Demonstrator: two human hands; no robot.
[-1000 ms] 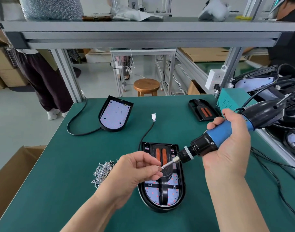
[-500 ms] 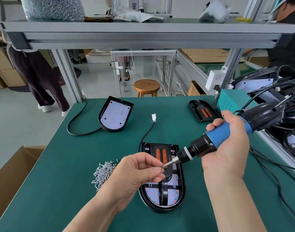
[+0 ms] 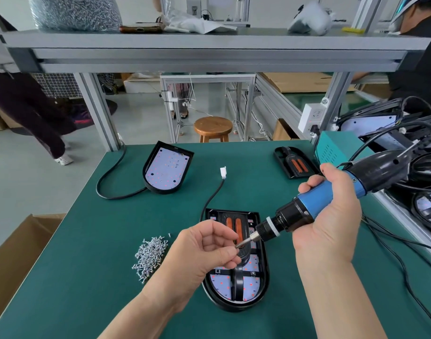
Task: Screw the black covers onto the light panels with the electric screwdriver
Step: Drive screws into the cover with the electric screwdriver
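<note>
While the right hand (image 3: 331, 216) grips the blue electric screwdriver (image 3: 317, 200), bit slanting down-left, the left hand (image 3: 204, 250) pinches a small screw (image 3: 237, 246) at the bit's tip above the black cover (image 3: 236, 282) seated on the light panel (image 3: 264, 277) near the table's (image 3: 87, 289) front edge.

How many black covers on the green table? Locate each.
2. One cover sits on the near light panel by the left hand; a loose cover lies far right. The side pile may hide more.

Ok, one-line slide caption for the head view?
Left hand pinches a screw at the electric screwdriver tip; right hand grips it above the light panel.
</note>
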